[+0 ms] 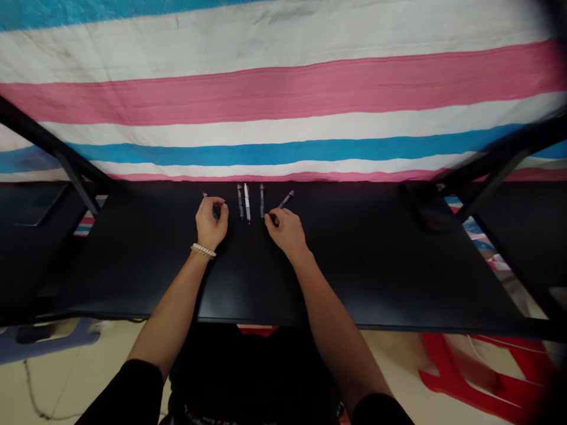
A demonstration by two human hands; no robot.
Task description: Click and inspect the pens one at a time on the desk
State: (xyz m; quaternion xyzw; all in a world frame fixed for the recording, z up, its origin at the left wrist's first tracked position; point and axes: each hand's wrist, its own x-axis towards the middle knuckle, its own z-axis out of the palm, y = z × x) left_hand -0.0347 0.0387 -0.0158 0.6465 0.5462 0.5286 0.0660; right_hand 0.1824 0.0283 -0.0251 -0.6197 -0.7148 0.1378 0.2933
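Observation:
On the black table (pixel 367 254), several pens lie in a loose row between my hands. A dark pen (pixel 240 203) rests beside a white pen (pixel 247 200), both nearly upright in the view. Another dark pen (pixel 261 199) lies just left of my right fingertips. My left hand (pixel 211 223), with a coiled band at the wrist, is curled closed round a dark pen; its end (pixel 204 194) pokes out past the knuckles. My right hand (pixel 287 230) has thumb and forefinger pinched at a slanted grey pen (pixel 287 199), whose lower part is hidden by the fingers.
A striped pink, white and blue sheet (pixel 283 88) hangs behind the table's far edge. Black slanted frame bars stand at left (pixel 48 139) and right (pixel 496 144). Below are a red plastic stool (pixel 443 372) at right and a grey-blue one (pixel 66 342) at left.

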